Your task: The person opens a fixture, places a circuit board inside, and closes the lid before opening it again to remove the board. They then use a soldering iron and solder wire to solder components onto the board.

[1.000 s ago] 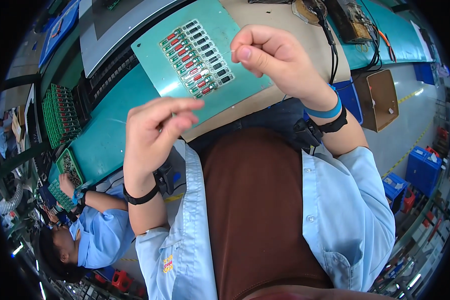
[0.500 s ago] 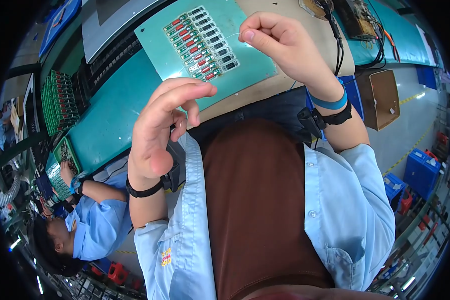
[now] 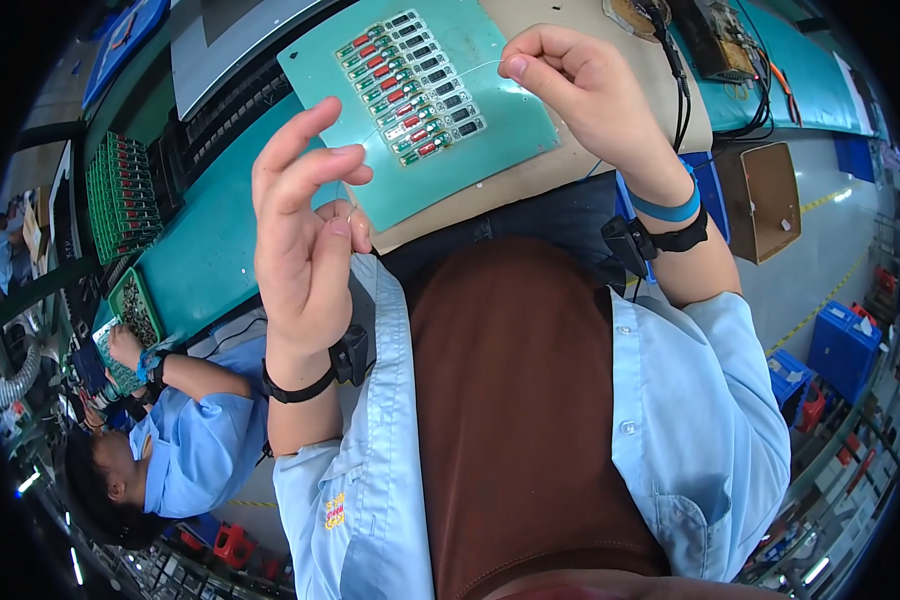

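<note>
Between thumb and forefinger, my right hand (image 3: 575, 85) pinches a thin pale wire (image 3: 480, 68). The strand runs left across a light-green plate (image 3: 515, 130). My left hand (image 3: 305, 215) is left of the plate, thumb pressed to the curled fingers and the other fingers raised. The wire seems to run down to that pinch, though it is too fine to follow all the way. On the plate lies a row of small circuit boards (image 3: 410, 85) with red and black parts. Neither hand touches the boards.
A rack of green boards (image 3: 125, 195) stands on the teal bench (image 3: 205, 250) at left. Beyond it a co-worker (image 3: 195, 430) reaches to a green bin of small parts (image 3: 135, 305). Dark cables (image 3: 678, 90) hang at upper right, near a brown box (image 3: 760, 200).
My left hand has risen and turned, its thumb closing against the fingers. My right hand has shifted slightly right with the wire. The plate appears slightly further right.
</note>
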A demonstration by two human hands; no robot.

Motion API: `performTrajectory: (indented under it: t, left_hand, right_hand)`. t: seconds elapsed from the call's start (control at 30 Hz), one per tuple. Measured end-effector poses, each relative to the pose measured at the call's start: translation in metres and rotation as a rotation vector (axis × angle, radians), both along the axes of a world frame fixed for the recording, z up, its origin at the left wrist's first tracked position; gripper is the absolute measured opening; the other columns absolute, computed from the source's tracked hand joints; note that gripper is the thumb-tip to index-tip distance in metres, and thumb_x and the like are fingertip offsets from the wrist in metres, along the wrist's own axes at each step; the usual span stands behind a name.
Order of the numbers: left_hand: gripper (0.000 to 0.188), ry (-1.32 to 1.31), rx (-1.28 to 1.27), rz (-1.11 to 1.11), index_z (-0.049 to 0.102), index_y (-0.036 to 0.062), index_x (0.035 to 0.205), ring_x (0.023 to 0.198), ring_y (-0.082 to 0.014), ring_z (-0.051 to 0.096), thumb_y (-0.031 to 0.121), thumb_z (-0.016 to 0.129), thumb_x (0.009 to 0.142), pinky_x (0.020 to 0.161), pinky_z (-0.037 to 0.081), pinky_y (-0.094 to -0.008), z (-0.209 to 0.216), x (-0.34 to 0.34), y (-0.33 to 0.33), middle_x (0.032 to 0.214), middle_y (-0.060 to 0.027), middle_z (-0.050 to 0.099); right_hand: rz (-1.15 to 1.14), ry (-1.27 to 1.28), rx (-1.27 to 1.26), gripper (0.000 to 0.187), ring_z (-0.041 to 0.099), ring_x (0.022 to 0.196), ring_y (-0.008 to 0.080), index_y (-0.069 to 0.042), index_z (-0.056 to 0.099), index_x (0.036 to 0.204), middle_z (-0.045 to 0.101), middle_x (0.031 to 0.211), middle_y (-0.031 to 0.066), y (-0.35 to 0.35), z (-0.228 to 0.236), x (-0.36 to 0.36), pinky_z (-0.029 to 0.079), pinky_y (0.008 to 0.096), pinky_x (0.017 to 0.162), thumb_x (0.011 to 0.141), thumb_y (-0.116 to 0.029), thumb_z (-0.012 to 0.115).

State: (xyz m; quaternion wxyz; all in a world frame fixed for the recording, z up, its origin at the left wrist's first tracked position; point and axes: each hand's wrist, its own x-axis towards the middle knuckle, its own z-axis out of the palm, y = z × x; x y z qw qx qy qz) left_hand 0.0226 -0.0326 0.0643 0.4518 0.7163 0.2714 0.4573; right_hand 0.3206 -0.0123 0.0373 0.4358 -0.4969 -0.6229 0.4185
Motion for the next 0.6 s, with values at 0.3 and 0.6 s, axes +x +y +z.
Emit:
performTrajectory:
  t: [0.3,0.6]
  left_hand:
    - [0.053,-0.121,-0.166,0.049,0.049,0.0015,0.144,0.106,-0.0153,0.058,-0.008,0.052,0.092,0.065,0.050,-0.0209,-0.005,-0.009,0.003,0.161,-0.0229,0.033]
    - [0.072,0.081,-0.217,-0.014,0.038,0.0030,0.156,0.108,-0.0161,0.058,-0.010,0.056,0.087,0.074,0.052,-0.0237,-0.008,-0.004,0.002,0.166,-0.0180,0.028]
  right_hand:
    - [-0.093,0.095,0.127,0.019,0.055,0.081,0.0031,0.001,0.068,0.107,0.063,0.089,-0.0026,0.002,-0.006,0.002,0.044,0.0195,0.071,0.105,-0.017,0.062]
    - [0.124,0.410,0.480,0.011,0.052,0.077,0.0039,0.001,0.065,0.102,0.062,0.087,-0.0017,0.004,-0.011,0.014,0.042,0.0191,0.069,0.103,-0.009,0.062]
